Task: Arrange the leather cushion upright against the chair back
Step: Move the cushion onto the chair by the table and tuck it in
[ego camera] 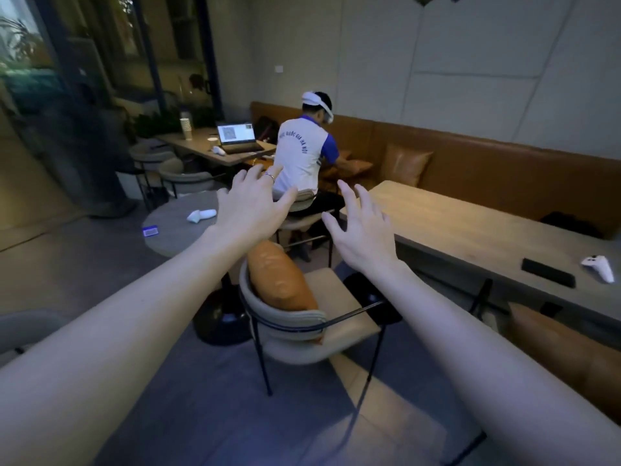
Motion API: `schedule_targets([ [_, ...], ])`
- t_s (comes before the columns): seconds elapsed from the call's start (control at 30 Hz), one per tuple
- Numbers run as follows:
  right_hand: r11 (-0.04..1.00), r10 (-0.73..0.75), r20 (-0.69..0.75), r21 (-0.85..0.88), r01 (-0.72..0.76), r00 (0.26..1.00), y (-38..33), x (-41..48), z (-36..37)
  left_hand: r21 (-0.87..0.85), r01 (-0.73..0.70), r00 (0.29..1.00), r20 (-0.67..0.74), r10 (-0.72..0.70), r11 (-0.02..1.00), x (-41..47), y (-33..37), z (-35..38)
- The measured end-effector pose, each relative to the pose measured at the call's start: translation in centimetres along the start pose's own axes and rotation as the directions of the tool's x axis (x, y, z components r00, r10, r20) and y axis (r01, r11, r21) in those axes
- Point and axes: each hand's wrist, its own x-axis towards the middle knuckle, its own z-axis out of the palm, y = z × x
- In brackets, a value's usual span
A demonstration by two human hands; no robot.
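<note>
Below the spread fingertips of both hands, an orange leather cushion [281,280] stands upright against the curved beige padded back of a black-framed chair [285,322]. Both arms reach forward with palms down. Left hand [250,205], a ring on one finger, is splayed and grasping nothing, above the cushion's top edge. Right hand [364,230] is likewise loose and empty, apart from the cushion. Beyond the fingertips, a seated person in a white and blue shirt [304,156] faces away.
</note>
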Motion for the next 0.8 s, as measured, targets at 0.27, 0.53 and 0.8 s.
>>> schedule_targets([
  [0.27, 0.999, 0.045, 0.150, 0.011, -0.047, 0.988, 0.6, 8.6, 15.0, -0.086, 0.179, 0.974, 0.158, -0.164, 0.980, 8.5, -9.1, 9.9],
  [0.53, 0.983, 0.175, 0.410, -0.026, -0.181, 0.895, 3.5, 12.0, 30.1, -0.169, 0.391, 0.886, 0.334, -0.321, 0.905, 14.5, -17.6, 22.1],
  [0.8, 0.924, 0.370, 0.586, -0.151, -0.351, 0.721, 4.2, 9.9, 41.3, -0.238, 0.540, 0.772, 0.521, -0.364, 0.807, 16.8, -25.1, 32.3],
])
